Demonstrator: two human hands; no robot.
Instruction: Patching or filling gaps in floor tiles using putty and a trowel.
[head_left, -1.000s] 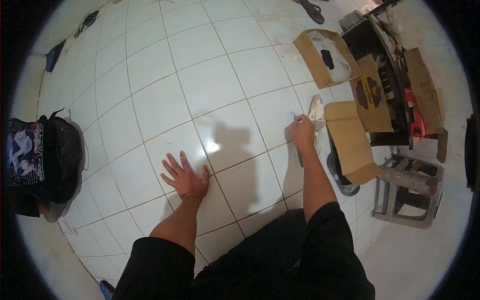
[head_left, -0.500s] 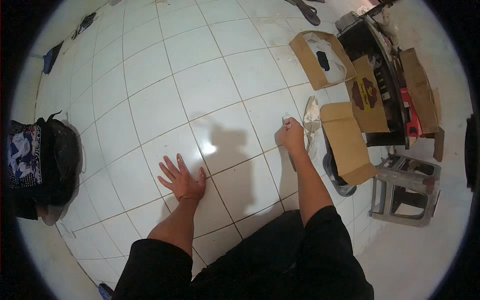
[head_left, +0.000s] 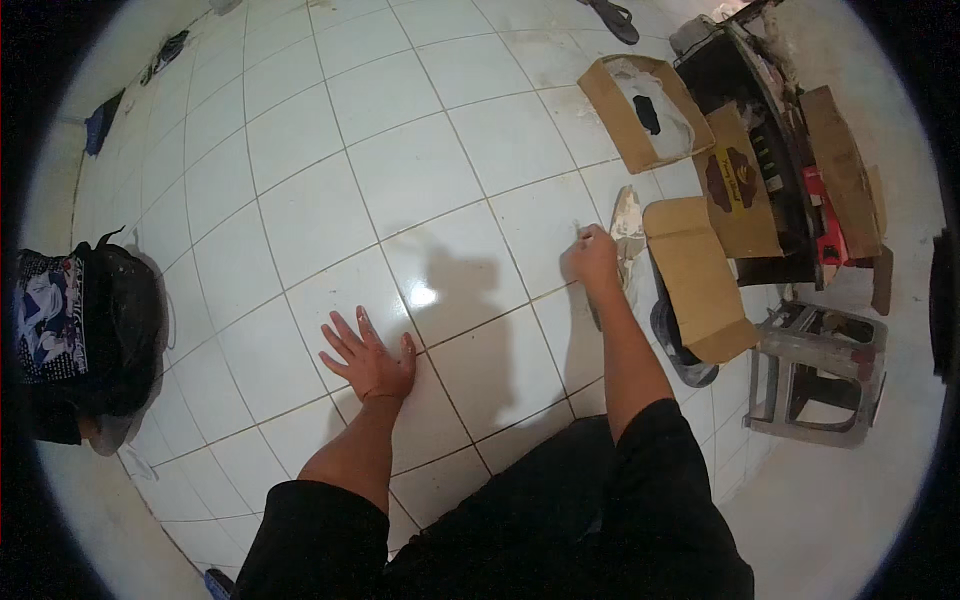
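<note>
White tile floor (head_left: 305, 205), crossed by dark grout lines and glossy under a lamp, spreads to pale walls on both sides. Left hand (head_left: 372, 362) lies palm down on it, fingers spread well apart, pale smears on the fingertips; the straight arm suggests it props up the leaning body. Right hand (head_left: 597, 262), farther forward, has its fingers curled together into a fist near the tiles. A small pale tip (head_left: 579, 231) pokes out at its front, so it seems clamped on something slim, though the fist covers most of it and I cannot tell what; the tight curl would suit a thin thing.

Just right of that fist lies a long pointed piece (head_left: 627, 222) caked with white, perhaps laid there for easy reach. Beyond it a brown cardboard flap (head_left: 697, 275) partly covers a dark sandal (head_left: 683, 355). Farther right of the fist sits a grey stool (head_left: 812, 378). Ahead and to its right, a shallow carton (head_left: 645, 165) cradles crumpled wrapping beside a black rack (head_left: 795, 215). Well left of the left hand, a black bag (head_left: 130, 320) rests near the wall, apparently kept aside.
</note>
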